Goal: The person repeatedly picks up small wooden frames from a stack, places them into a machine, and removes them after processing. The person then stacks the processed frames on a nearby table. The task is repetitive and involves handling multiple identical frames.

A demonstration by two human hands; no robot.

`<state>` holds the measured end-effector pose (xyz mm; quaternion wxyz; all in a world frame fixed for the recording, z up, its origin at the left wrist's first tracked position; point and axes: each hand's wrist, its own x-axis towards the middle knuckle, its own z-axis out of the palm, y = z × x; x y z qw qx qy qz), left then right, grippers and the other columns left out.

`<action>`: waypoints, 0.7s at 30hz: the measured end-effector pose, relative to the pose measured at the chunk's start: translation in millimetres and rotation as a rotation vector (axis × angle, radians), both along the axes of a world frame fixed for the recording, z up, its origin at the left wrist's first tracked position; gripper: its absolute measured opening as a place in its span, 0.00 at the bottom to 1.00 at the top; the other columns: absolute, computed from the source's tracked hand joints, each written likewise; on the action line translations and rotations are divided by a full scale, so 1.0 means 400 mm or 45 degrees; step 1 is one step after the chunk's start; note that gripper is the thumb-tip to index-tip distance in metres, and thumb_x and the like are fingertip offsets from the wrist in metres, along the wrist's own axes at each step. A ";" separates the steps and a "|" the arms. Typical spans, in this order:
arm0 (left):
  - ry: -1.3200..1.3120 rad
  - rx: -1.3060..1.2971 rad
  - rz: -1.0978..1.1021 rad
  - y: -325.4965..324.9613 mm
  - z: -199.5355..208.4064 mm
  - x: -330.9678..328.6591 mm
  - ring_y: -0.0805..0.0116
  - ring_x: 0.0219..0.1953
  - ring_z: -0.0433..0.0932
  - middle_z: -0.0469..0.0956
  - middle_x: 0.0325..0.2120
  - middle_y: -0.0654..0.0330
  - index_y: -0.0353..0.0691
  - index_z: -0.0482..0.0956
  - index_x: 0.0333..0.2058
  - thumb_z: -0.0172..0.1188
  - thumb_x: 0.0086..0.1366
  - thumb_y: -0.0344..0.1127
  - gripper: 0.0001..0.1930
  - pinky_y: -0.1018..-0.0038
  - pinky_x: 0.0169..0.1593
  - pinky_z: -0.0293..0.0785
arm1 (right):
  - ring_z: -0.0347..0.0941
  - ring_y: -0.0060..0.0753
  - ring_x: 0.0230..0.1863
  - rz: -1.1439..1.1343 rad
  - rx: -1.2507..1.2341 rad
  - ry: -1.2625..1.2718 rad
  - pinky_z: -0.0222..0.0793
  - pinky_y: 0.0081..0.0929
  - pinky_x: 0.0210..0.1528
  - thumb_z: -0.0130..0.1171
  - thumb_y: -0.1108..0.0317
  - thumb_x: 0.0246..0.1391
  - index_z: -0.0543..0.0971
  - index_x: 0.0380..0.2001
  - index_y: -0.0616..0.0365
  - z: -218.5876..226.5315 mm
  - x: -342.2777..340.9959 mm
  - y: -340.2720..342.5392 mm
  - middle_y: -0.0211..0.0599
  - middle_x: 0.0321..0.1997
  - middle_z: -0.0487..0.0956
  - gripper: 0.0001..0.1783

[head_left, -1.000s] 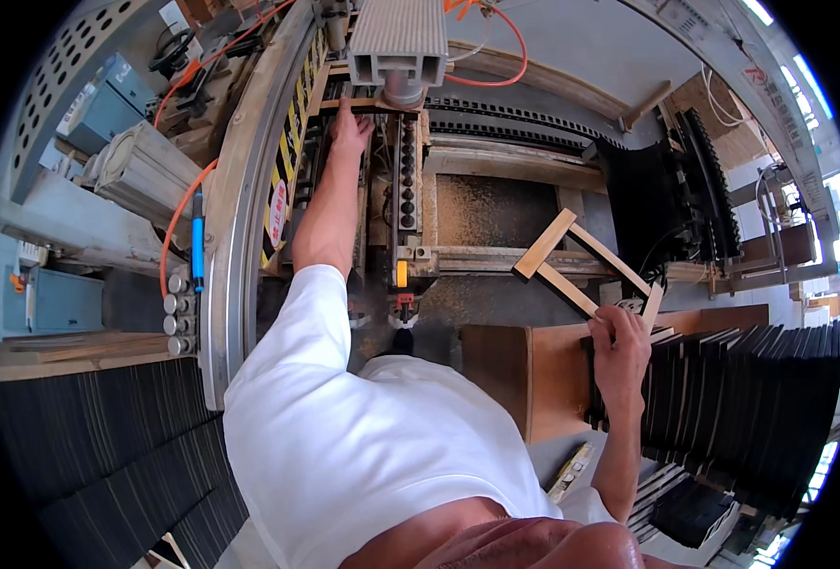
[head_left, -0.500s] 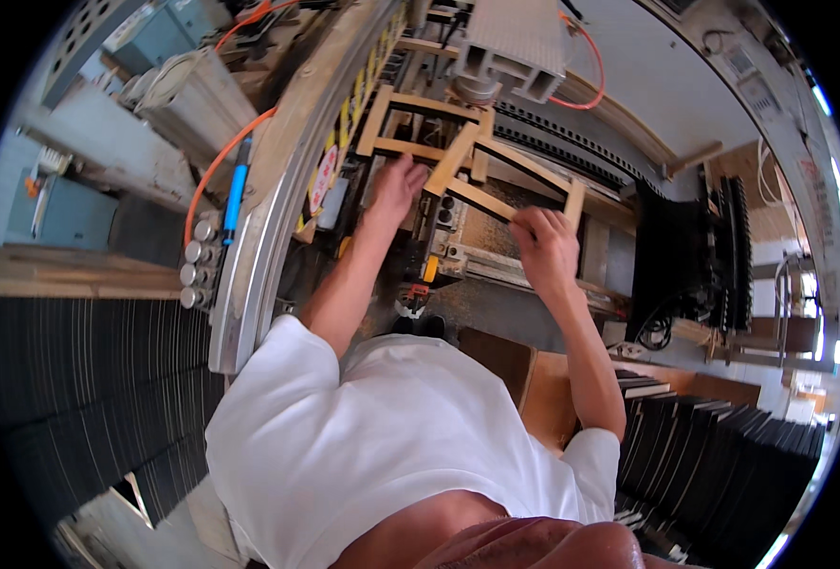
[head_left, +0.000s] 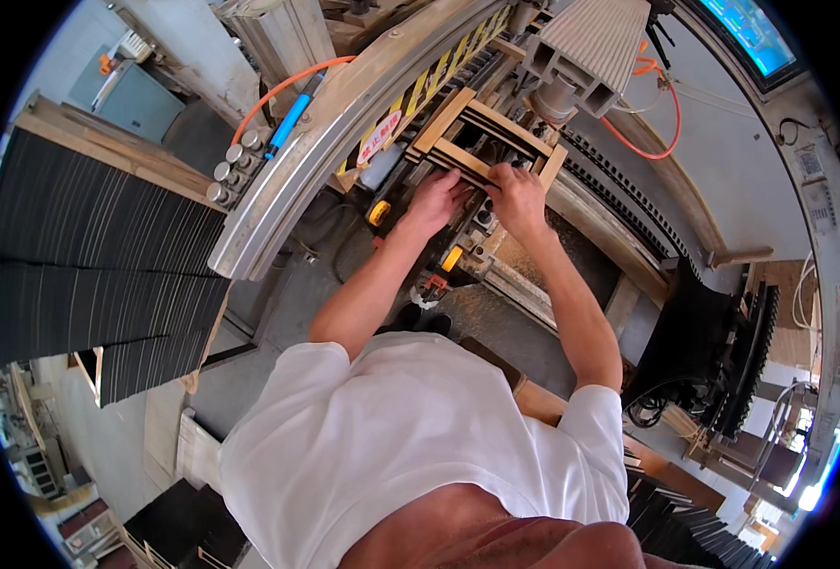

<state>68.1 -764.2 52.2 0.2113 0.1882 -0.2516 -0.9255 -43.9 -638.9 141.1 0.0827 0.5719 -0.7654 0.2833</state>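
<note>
Two rectangular wooden frames with black edges lie one on the other over the machine bed, their corners nearly lined up. My left hand is at the near rail, its thumb on top and its fingers curled under the wood. My right hand pinches the same rail farther right, close to the right corner. Both forearms reach forward from the white shirt. Just beyond the frames a round metal head hangs under a grey aluminium beam.
A wide metal rail with striped tape runs along the left. Stacks of black-edged panels stand farther left. At the right is a black cable chain. Sawdust lies below the bed, and a screen glows at upper right.
The two frames, side by side and overlapping at a corner before, now lie stacked. My right hand has moved left, closer to my left hand. The whole view has turned.
</note>
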 end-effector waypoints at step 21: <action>-0.305 -0.154 -0.087 0.176 0.094 0.669 0.62 0.52 0.72 0.72 0.48 0.55 0.37 0.65 0.54 0.47 0.68 0.32 0.17 0.65 0.55 0.68 | 0.72 0.39 0.42 -0.233 0.485 0.682 0.60 0.33 0.44 0.54 0.73 0.42 0.73 0.33 0.58 0.007 -0.113 -0.228 0.39 0.28 0.80 0.11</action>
